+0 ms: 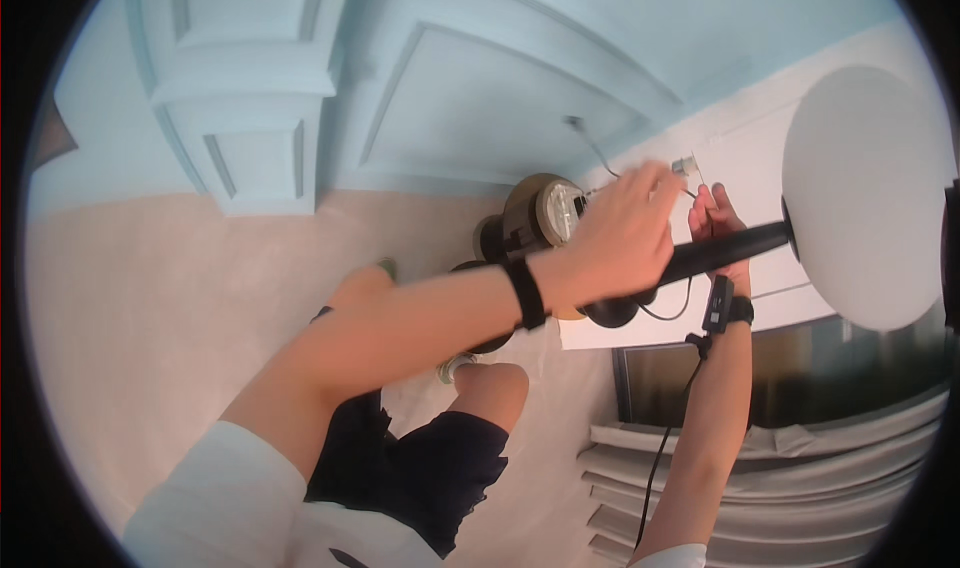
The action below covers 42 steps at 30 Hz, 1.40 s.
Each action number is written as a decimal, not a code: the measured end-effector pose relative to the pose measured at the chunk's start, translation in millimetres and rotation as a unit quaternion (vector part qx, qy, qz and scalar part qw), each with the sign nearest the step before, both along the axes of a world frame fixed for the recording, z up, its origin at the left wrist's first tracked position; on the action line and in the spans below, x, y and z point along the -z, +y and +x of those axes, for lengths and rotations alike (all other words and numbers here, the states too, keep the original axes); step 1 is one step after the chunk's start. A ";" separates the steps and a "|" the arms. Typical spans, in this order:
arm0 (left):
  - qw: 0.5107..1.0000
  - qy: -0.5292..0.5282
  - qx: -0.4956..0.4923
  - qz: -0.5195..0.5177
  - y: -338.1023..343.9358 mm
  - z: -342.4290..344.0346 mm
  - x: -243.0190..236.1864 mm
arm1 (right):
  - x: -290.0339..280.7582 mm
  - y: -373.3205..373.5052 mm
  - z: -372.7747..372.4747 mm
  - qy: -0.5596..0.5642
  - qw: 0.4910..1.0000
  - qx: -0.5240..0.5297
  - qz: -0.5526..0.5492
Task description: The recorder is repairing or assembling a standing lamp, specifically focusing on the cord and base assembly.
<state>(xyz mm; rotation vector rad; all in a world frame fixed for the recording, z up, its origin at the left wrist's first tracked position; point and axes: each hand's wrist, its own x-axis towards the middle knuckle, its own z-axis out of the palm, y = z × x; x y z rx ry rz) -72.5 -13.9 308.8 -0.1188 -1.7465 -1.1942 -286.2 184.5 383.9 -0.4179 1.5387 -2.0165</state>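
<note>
My left hand, wearing a black wristband, reaches across to the right over the black lamp stem. Its fingers are bent and pressed together, a little blurred; what they pinch is hidden. Right by the fingertips shows a small pale, plug-like piece. Beyond the stem, my right hand is turned up with its fingers curled around a thin dark cord; the stem covers part of this hand. At the stem's right end sits a large white oval lamp globe. A cord loop hangs below the stem.
A grey cable comes off the light blue panelled wall. Round dark and brown lamp parts stand near the wall. A white surface lies under my hands. Grey folded curtain and a dark window are lower right.
</note>
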 end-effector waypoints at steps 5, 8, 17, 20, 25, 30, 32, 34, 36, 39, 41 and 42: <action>0.980 0.059 -0.149 -0.119 -16.5 -76.6 14.6 | -0.5 -12.1 15.2 -0.009 0.999 -0.035 0.027; 0.913 -0.283 0.296 -0.005 -27.4 -90.8 32.8 | 1.0 -12.4 16.3 -0.023 0.999 -0.022 0.041; 0.903 -0.237 0.283 0.218 -57.0 -14.5 16.3 | 74.4 18.8 100.4 0.163 0.978 0.118 0.047; 0.868 -0.228 0.355 0.263 -60.0 20.1 2.6 | 97.7 16.2 134.5 0.260 0.948 0.173 0.065; 0.807 -0.285 0.374 0.357 -60.4 81.0 16.1 | 126.2 20.1 133.8 0.376 0.879 0.221 0.193; 0.766 -0.331 0.406 0.372 -26.0 119.1 59.7 | 111.2 4.0 149.0 0.256 0.938 0.216 0.089; 0.741 -0.354 0.418 0.390 -3.9 123.3 75.4 | 105.8 -3.3 154.9 0.216 0.931 0.284 0.075; 0.678 -0.373 0.438 0.458 13.8 127.3 91.0 | 125.2 -2.8 138.4 0.249 0.919 0.292 0.093; 0.667 -0.374 0.447 0.463 26.2 133.1 102.8 | 138.8 -6.7 135.6 0.363 0.870 0.308 0.131; 0.657 -0.373 0.454 0.472 41.0 147.2 113.1 | 158.5 -7.5 126.6 0.433 0.830 0.324 0.138; 0.675 -0.362 0.445 0.464 46.6 158.5 118.1 | 165.2 -10.1 122.9 0.460 0.806 0.335 0.160; 0.673 -0.364 0.445 0.465 48.5 166.7 121.4 | 169.2 -10.2 124.6 0.458 0.807 0.336 0.162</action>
